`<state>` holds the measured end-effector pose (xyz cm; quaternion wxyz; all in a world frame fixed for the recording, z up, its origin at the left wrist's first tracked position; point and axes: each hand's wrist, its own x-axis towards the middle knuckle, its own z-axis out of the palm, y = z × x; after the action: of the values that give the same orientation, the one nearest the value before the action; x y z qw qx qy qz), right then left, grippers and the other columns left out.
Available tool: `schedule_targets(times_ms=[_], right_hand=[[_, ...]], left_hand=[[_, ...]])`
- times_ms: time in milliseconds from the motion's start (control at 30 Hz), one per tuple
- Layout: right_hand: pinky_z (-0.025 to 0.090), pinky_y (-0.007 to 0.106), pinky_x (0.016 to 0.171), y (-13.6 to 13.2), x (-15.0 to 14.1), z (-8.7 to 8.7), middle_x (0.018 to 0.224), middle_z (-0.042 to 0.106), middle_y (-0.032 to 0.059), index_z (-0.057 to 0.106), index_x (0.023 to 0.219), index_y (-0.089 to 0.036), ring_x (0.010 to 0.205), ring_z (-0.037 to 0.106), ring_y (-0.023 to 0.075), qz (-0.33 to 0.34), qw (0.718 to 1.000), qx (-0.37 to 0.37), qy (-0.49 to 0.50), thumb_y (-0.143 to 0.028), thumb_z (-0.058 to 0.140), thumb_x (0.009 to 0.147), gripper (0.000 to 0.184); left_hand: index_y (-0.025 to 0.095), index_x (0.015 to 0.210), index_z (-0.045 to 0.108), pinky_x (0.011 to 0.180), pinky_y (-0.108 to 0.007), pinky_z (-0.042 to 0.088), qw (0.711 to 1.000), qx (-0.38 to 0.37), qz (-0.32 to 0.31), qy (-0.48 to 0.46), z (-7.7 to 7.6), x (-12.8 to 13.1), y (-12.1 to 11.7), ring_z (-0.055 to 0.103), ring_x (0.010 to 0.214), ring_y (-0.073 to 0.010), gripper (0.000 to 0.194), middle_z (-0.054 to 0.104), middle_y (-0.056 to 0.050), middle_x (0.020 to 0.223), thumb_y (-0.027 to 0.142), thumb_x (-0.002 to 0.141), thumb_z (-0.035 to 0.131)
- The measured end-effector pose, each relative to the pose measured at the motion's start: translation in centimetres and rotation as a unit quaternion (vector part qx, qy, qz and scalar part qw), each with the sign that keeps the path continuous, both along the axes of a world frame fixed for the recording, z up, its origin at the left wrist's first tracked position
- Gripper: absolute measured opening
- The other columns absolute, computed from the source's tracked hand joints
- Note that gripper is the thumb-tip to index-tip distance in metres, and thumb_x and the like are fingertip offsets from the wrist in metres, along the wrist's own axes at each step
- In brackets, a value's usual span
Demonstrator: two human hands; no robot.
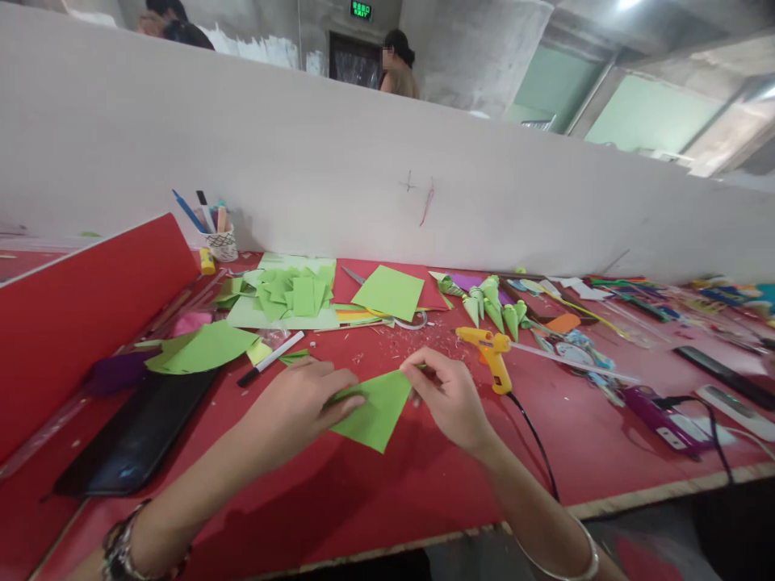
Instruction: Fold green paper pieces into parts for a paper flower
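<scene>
The left hand [312,399] and right hand [445,395] clamp their fingers on a green paper piece [375,407] over the red tabletop [339,524]. A lit sign [361,10] reads "EXIT"; the yellow glue gun [489,353] lies just beside the right hand.

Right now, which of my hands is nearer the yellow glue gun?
Your right hand: it is just left of the glue gun, while your left hand is farther left.
</scene>
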<state>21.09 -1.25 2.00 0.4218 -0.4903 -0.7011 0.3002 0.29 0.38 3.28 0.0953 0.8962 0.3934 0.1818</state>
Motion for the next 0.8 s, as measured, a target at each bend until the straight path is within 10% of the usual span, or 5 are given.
schedule_targets(times_ms=[267,500,800], right_hand=[[0.033,0.031,0.075,0.1,-1.2,-0.3,0.080,0.057,0.0054,0.056,0.077,-0.018,0.077,0.048,0.0164,0.049,0.920,0.234,-0.311,-0.018,0.041,0.082,0.016],[0.025,0.023,0.054,0.1,-2.2,-1.5,0.058,0.048,-0.0018,0.048,0.063,-0.018,0.055,0.039,0.0100,0.100,0.924,0.176,-0.325,-0.017,0.041,0.075,0.014],[0.026,0.020,0.052,1.9,2.2,-2.6,0.057,0.044,-0.0034,0.047,0.060,-0.017,0.053,0.038,0.0080,0.037,0.950,0.131,-0.281,-0.011,0.042,0.072,0.014]], left_hand=[[0.017,0.057,0.051,0.046,-0.025,0.018,0.999,-0.026,0.009,0.033,-0.9,0.8,-0.5,0.041,0.045,-0.0117,0.031,0.044,0.002,0.047,0.023,0.084,0.037],[0.015,0.057,0.047,0.045,-0.021,0.019,0.988,-0.151,-0.023,-0.020,-1.2,1.6,-0.5,0.038,0.046,-0.0089,0.030,0.044,0.003,0.050,0.023,0.083,0.035],[0.017,0.059,0.043,0.049,-0.023,0.020,0.990,-0.140,-0.010,0.033,-1.2,-1.1,0.0,0.035,0.049,-0.0095,0.033,0.042,0.003,0.053,0.028,0.087,0.032]])
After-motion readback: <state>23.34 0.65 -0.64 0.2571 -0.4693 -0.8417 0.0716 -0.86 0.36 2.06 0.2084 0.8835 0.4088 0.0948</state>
